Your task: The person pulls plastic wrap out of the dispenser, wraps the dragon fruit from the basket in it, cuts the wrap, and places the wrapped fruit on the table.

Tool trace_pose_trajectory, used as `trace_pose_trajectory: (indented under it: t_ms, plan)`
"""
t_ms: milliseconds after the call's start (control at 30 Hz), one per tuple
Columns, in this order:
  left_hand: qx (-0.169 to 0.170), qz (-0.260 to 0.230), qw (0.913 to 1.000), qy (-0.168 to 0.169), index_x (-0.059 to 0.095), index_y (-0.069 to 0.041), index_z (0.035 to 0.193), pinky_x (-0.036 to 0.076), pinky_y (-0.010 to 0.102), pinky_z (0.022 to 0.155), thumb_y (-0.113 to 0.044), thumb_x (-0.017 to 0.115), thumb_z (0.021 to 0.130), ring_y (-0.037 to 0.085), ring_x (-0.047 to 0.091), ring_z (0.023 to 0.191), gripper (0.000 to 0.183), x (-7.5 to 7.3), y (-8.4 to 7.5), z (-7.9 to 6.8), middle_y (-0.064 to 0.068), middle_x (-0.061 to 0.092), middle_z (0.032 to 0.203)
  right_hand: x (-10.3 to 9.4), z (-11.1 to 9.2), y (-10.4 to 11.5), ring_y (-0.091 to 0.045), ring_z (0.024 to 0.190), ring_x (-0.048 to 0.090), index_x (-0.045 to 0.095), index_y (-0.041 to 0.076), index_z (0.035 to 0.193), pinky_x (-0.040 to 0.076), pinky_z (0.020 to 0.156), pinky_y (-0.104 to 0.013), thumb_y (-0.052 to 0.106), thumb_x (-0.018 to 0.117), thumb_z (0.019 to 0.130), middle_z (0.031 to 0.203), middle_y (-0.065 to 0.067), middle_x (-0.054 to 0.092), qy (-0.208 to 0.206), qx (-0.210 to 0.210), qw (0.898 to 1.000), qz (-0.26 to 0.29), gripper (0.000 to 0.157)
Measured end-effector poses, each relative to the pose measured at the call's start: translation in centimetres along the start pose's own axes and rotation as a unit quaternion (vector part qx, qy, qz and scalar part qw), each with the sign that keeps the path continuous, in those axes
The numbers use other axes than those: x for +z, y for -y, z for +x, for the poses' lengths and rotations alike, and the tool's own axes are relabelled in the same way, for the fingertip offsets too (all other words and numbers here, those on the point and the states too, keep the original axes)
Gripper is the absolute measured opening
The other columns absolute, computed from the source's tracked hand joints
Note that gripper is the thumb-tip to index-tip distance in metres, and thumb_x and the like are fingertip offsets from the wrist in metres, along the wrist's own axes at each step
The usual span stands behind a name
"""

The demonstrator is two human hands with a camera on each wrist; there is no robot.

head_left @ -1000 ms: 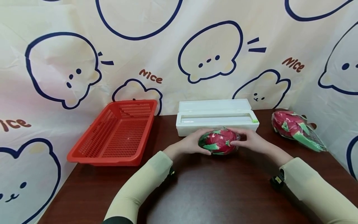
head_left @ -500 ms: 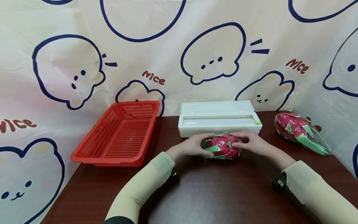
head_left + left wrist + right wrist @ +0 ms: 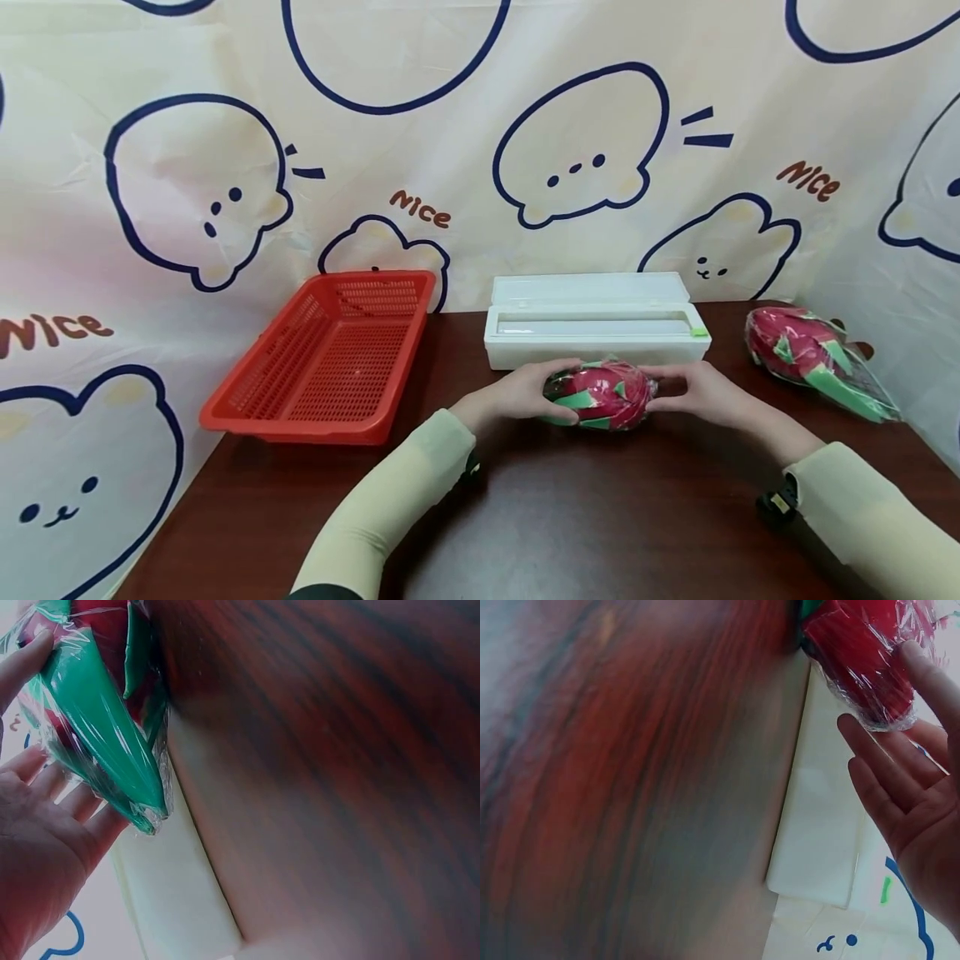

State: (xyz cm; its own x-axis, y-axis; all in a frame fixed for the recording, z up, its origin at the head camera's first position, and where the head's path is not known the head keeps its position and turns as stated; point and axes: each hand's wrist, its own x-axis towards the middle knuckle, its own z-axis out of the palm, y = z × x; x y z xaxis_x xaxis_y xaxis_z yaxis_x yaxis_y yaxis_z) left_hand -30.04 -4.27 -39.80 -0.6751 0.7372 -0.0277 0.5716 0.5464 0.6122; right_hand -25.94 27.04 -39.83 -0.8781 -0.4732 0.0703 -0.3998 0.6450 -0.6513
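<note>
A red dragon fruit with green scales (image 3: 611,396), wrapped in clear film, lies on the dark wooden table between my two hands. My left hand (image 3: 525,392) holds its left end, thumb in front and fingers behind. At the opposite end, my right hand (image 3: 701,393) has thumb and fingertips on either side of the tip. Glossy film over a long green scale (image 3: 105,720) shows in the left wrist view. In the right wrist view, the thumb (image 3: 922,667) meets the film on the fruit's red end (image 3: 866,675), and the other fingers extend behind it.
Just behind the fruit stands a long white box (image 3: 592,352) with its lid raised. A red perforated basket (image 3: 382,417) sits at the left. At the back right lies another dragon fruit (image 3: 802,346) in clear film, near the patterned backdrop (image 3: 832,250).
My right hand has slid rightward along the fruit, from its front to its right tip. The left hand keeps its hold, and the fruit stays in place. The head view has turned slightly left.
</note>
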Motion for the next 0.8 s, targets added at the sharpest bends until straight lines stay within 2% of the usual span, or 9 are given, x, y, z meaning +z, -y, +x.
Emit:
trace_pose_trajectory:
  t_ms: [133,233,467,800]
  plan:
    - [0.002,0.001,1.0000,0.000,0.036,-0.022,0.151,0.038,0.030,0.101,-0.043,0.078,0.081,0.012,0.043,0.123,0.084,0.0,-0.1,0.0,-0.001,0.045,0.145,-0.1,0.3,-0.3,-0.026,0.107,0.060,0.064,0.008,0.129,0.051,0.085,-0.033,0.031,0.079,0.082,0.118,-0.012,0.067,-0.011,-0.002,1.000,0.003,0.055]
    - [-0.003,0.000,1.0000,0.002,0.036,-0.023,0.151,0.039,0.031,0.100,-0.043,0.078,0.081,0.013,0.044,0.122,0.084,0.0,-0.3,-0.1,0.000,0.046,0.144,-0.4,0.6,-0.4,-0.028,0.107,0.061,0.066,0.005,0.124,0.051,0.081,-0.024,0.028,0.079,0.081,0.115,-0.014,0.068,-0.003,0.004,0.999,0.032,0.051]
    - [-0.007,-0.010,0.9999,0.007,0.036,-0.025,0.151,0.039,0.031,0.100,-0.043,0.078,0.081,0.013,0.044,0.121,0.084,0.0,-0.3,-0.1,0.000,0.045,0.144,-0.8,0.7,-1.0,-0.030,0.112,0.059,0.064,0.002,0.125,0.052,0.084,-0.027,0.025,0.075,0.085,0.119,-0.014,0.066,0.031,0.023,0.995,0.095,0.047]
    - [-0.006,-0.027,0.9996,0.006,0.038,-0.026,0.150,0.038,0.033,0.102,-0.044,0.078,0.080,0.012,0.043,0.124,0.083,-0.2,0.1,0.1,-0.002,0.044,0.145,-0.6,0.6,-1.4,-0.026,0.110,0.060,0.068,0.008,0.123,0.049,0.086,-0.024,0.028,0.075,0.086,0.114,-0.007,0.069,0.004,0.025,0.994,0.105,0.043]
